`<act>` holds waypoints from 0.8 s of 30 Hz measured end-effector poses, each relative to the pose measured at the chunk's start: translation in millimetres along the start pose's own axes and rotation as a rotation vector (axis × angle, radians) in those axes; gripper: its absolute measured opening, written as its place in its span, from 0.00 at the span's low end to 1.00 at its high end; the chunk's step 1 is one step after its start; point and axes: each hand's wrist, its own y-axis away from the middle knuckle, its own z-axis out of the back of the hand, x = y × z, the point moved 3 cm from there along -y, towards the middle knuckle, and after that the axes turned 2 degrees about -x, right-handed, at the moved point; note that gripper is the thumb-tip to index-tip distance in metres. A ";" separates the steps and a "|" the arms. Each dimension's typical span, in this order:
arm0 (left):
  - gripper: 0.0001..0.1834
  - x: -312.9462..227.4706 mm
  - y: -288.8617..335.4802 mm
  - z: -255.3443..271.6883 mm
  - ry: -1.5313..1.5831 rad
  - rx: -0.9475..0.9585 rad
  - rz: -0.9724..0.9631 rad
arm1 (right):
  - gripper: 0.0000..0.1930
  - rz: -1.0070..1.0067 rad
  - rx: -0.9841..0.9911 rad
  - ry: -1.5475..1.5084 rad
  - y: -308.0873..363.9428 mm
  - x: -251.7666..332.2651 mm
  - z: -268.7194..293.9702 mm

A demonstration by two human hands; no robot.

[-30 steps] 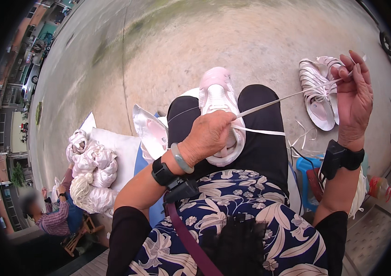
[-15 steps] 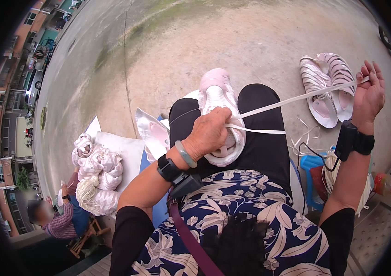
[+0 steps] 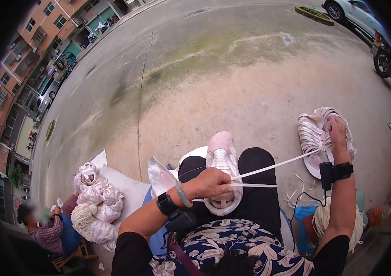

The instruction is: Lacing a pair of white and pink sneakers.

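Observation:
A white and pale pink shoe (image 3: 223, 152) rests on my lap between my black-trousered knees, toe pointing away. My left hand (image 3: 207, 183) lies over its opening with curled fingers, pinching a flat white shoelace (image 3: 257, 186) whose one strand runs right across my thigh. Another strand stretches taut from the shoe up to my right hand (image 3: 338, 131), which is closed on it. Behind that hand, on the ground, stand rows of stacked pink-white shoe uppers (image 3: 312, 133), partly covered by it. The fingertips of my right hand are hard to see.
Bundled pink-white uppers (image 3: 103, 198) lie on a white sheet (image 3: 124, 181) at left. A loose upper (image 3: 160, 177) sits by my left knee. At right are a hank of white laces (image 3: 324, 221) and a blue stool (image 3: 303, 214). A seated person (image 3: 48, 232) works at far left.
The view has tilted up, showing more ground and a parked car. My right hand has moved inward and forward over the stacked uppers, the lace still taut. My left hand stays on the shoe.

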 end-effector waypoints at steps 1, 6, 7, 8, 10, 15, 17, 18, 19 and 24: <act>0.11 2.2 1.3 8.5 0.127 -0.015 0.013 | 0.11 -0.060 0.027 0.005 -2.1 1.5 -8.6; 0.17 -19.7 18.7 63.8 0.622 -0.132 0.114 | 0.13 0.126 0.052 0.257 -34.4 -14.8 -11.9; 0.17 -21.9 25.3 75.8 0.679 -0.200 0.085 | 0.14 0.167 0.008 0.300 -36.8 -12.4 -13.0; 0.18 -22.7 32.7 87.1 0.733 -0.267 0.047 | 0.15 0.105 0.017 0.195 -40.1 -12.2 -6.2; 0.17 -20.1 51.6 107.6 0.778 -0.421 0.005 | 0.16 -0.030 0.008 0.002 -42.6 -3.4 -0.9; 0.15 -9.6 111.6 150.1 0.882 -0.752 -0.067 | 0.14 -0.113 -0.090 -0.351 -74.9 -6.2 10.4; 0.14 -5.6 130.3 163.7 0.905 -0.828 -0.114 | 0.12 -0.152 -0.068 -0.470 -95.4 -13.6 28.7; 0.13 -1.2 140.7 168.8 0.929 -0.890 -0.123 | 0.12 -0.143 -0.041 -0.480 -101.3 -12.1 27.8; 0.13 2.3 151.3 174.1 0.950 -0.951 -0.134 | 0.11 -0.195 -0.036 -0.556 -106.5 -10.4 24.8; 0.11 22.5 198.3 192.5 0.934 -1.168 -0.130 | 0.09 -0.117 -0.028 -0.650 -123.2 28.5 -5.2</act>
